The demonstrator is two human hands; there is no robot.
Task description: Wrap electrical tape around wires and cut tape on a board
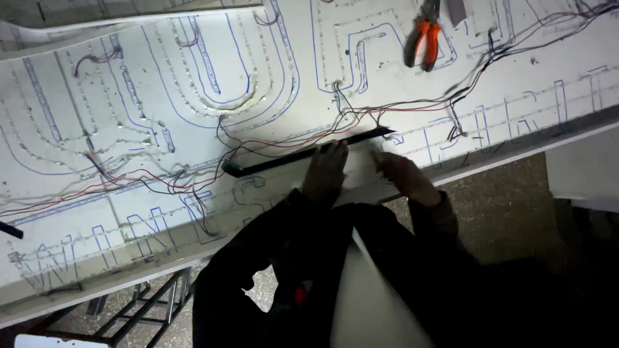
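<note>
Both hands (325,173) (403,175) partly hide the black bar (303,153).

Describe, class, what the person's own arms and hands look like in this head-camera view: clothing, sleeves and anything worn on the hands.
Both arms are covered by dark, nearly black long sleeves of loose, creased fabric that end at the wrists. The left hand and the right hand are bare, with no gloves. Whether rings or a watch are worn is too blurred to tell. A small red spot shows on the dark clothing lower down.
</note>
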